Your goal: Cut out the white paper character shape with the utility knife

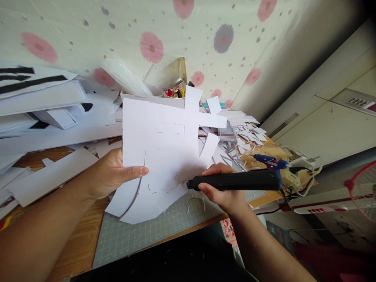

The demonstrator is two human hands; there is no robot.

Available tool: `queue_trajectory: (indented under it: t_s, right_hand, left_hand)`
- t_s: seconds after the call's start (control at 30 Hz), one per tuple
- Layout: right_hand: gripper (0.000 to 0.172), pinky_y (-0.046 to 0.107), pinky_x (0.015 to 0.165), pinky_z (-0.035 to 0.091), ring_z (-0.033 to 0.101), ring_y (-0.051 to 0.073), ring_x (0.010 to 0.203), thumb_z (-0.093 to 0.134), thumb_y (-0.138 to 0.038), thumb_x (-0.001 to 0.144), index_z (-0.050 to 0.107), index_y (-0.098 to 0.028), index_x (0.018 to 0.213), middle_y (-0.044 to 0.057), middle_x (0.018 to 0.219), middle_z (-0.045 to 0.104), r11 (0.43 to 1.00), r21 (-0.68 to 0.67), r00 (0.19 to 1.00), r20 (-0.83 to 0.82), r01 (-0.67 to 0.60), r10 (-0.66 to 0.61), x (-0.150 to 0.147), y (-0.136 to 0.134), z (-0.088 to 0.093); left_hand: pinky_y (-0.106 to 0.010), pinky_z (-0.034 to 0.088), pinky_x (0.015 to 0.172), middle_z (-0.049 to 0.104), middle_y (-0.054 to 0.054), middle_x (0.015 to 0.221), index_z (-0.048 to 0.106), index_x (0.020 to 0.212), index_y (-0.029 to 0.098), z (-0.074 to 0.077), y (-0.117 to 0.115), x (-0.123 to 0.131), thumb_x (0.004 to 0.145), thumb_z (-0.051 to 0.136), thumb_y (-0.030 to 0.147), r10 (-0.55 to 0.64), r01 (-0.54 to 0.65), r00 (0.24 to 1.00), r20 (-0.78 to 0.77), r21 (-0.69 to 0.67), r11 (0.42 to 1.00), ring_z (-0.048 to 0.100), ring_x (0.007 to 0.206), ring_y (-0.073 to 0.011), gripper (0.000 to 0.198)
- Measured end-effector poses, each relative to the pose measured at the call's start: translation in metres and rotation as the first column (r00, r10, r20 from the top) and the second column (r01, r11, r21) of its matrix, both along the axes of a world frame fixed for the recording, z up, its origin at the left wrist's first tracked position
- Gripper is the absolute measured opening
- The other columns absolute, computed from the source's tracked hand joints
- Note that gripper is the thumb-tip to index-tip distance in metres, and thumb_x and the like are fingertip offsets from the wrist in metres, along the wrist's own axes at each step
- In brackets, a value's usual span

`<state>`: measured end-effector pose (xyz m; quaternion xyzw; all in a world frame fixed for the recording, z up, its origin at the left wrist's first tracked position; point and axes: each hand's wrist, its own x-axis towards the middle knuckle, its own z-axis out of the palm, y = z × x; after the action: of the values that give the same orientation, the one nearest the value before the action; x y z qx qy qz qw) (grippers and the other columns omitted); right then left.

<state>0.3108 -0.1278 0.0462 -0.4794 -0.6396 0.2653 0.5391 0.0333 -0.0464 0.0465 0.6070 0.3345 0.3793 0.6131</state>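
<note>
My left hand (113,172) grips the left edge of a large white foam sheet (164,152) with cut slits and a curved cut-out, holding it upright above the green cutting mat (141,235). My right hand (221,188) is wrapped round a long black handheld tool (235,181), its tip touching the sheet's lower right edge. The tool's cord runs off to the right.
Stacked white boards (44,102) lie at the left; white offcuts (243,131) pile up behind. A blue glue gun (268,160) and a white power strip (299,162) sit at the right. A box of clear sticks (129,80) stands by the flowered wall. The table's front edge runs below.
</note>
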Motion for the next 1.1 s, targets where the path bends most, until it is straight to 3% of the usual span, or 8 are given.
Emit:
queue_trajectory:
  t_s: [0.23, 0.63, 0.8, 1.1]
  right_hand:
    - [0.020, 0.020, 0.045, 0.047, 0.058, 0.012, 0.050, 0.081, -0.032, 0.065, 0.066, -0.021, 0.071, 0.000, 0.060, 0.067, 0.999, -0.015, 0.999, 0.036, -0.030, 0.030, 0.005, 0.006, 0.014]
    - [0.021, 0.018, 0.045, 0.046, 0.057, 0.010, 0.052, 0.082, -0.029, 0.066, 0.066, -0.018, 0.076, 0.001, 0.063, 0.068, 0.985, -0.072, 0.977, 0.137, -0.156, 0.164, 0.018, 0.017, 0.029]
    - [0.020, 0.018, 0.046, 0.045, 0.056, 0.010, 0.053, 0.081, -0.028, 0.069, 0.066, -0.017, 0.077, 0.001, 0.065, 0.068, 0.964, -0.086, 0.945, 0.191, -0.253, 0.265, 0.021, 0.024, 0.040]
    - [0.018, 0.021, 0.051, 0.050, 0.062, 0.012, 0.059, 0.080, -0.029, 0.071, 0.068, -0.018, 0.078, 0.001, 0.068, 0.069, 0.901, -0.175, 0.818, 0.377, -0.398, 0.435, 0.019, 0.037, 0.072]
  left_hand:
    - [-0.018, 0.058, 0.075, 0.077, 0.002, 0.101, 0.067, 0.120, 0.025, 0.001, 0.001, -0.001, 0.078, 0.082, 0.028, 0.004, -0.004, 1.000, -0.015, 0.021, 1.000, 0.072, 0.083, -0.0113, 0.045]
    - [-0.022, 0.060, 0.072, 0.077, 0.000, 0.098, 0.067, 0.120, 0.026, -0.002, 0.002, -0.001, 0.076, 0.082, 0.030, 0.002, -0.003, 1.000, -0.026, -0.006, 1.000, 0.073, 0.092, -0.0194, 0.046]
    - [-0.021, 0.059, 0.072, 0.077, 0.001, 0.097, 0.068, 0.119, 0.025, -0.001, 0.000, -0.001, 0.076, 0.082, 0.030, 0.004, -0.004, 1.000, -0.027, 0.010, 1.000, 0.072, 0.080, -0.0146, 0.045]
    - [-0.028, 0.060, 0.071, 0.077, -0.002, 0.098, 0.069, 0.115, 0.024, 0.003, -0.005, 0.000, 0.077, 0.081, 0.032, -0.020, 0.021, 1.000, 0.006, -0.083, 0.996, 0.073, 0.084, -0.0218, 0.040]
